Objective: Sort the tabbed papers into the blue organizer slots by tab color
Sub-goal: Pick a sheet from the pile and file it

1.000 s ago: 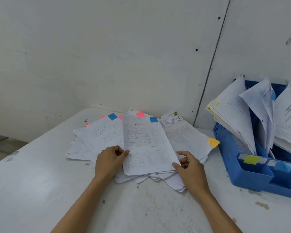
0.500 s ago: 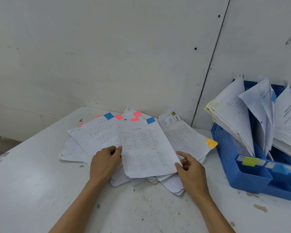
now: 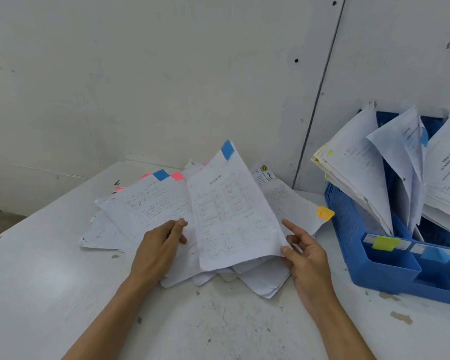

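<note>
Paper with a blue tab point(image 3: 231, 216) tilts up off the pile point(image 3: 140, 203), left of the blue organizer point(image 3: 390, 268); we pinch its near corner with our right hand point(image 3: 307, 258), our left hand point(image 3: 159, 248) resting relaxed on the pile.

We see a white, scuffed surface point(image 3: 218, 328) set against a pale wall point(image 3: 140, 74); a dark seam point(image 3: 320, 87) runs down it, with small holes point(image 3: 296, 60) nearby.

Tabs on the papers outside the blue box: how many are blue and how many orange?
Blue tabs: 2
Orange tab: 1
Total: 3
</note>
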